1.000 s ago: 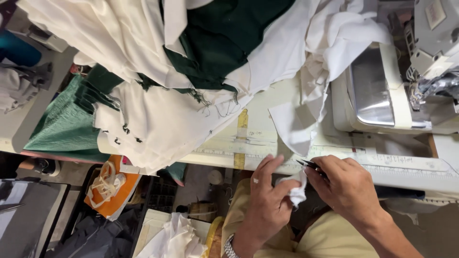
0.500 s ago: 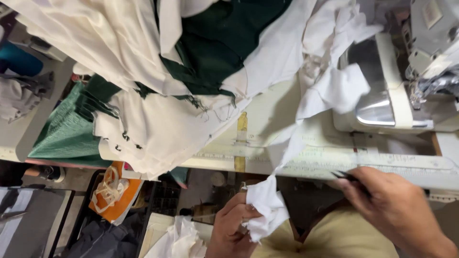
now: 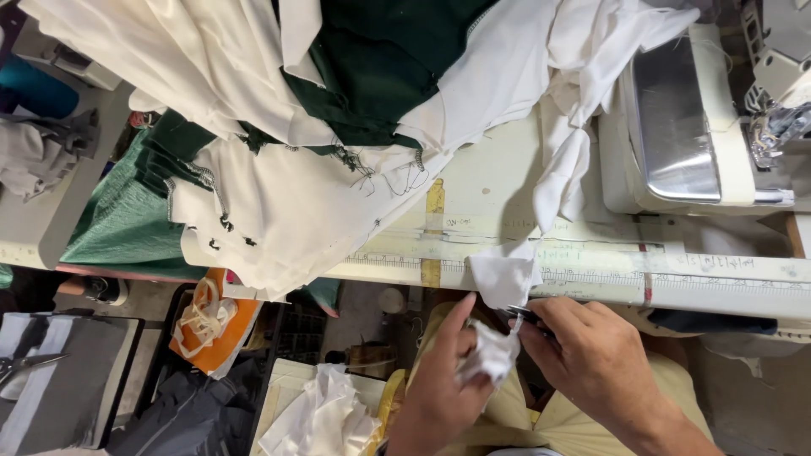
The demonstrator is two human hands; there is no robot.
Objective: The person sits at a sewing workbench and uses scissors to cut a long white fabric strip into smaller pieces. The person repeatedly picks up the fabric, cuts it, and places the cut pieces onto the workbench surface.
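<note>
Two hands meet just below the near edge of the table [image 3: 473,194], over the person's lap. The left hand [image 3: 443,384] has its grip closed round a small bunched end of white cloth [image 3: 490,350], thumb raised toward twelve o'clock. The right hand [image 3: 600,363] pinches a small dark tool [image 3: 525,314], most likely thread snips, with its tip right at the cloth; the fingers are folded tight about it. That cloth runs up at twelve o'clock as a hanging white strip [image 3: 505,279] over the table edge and on to the pile.

Half a second ago the hands were apart, the left holding a larger white wad low down and the right out at three o'clock with the tool clear of the fabric. Now the tool has come back to the cloth and the wad is drawn small, so I judge another trimming pass at the cloth's end is in hand.

Outward, at eleven o'clock lies a heap of cream fabric [image 3: 279,211] and dark green fabric [image 3: 380,59]. At two o'clock stands the sewing machine [image 3: 676,127]. A ruler strip [image 3: 676,270] runs along the table edge. At eight o'clock, on the floor, an orange bag [image 3: 211,325].
</note>
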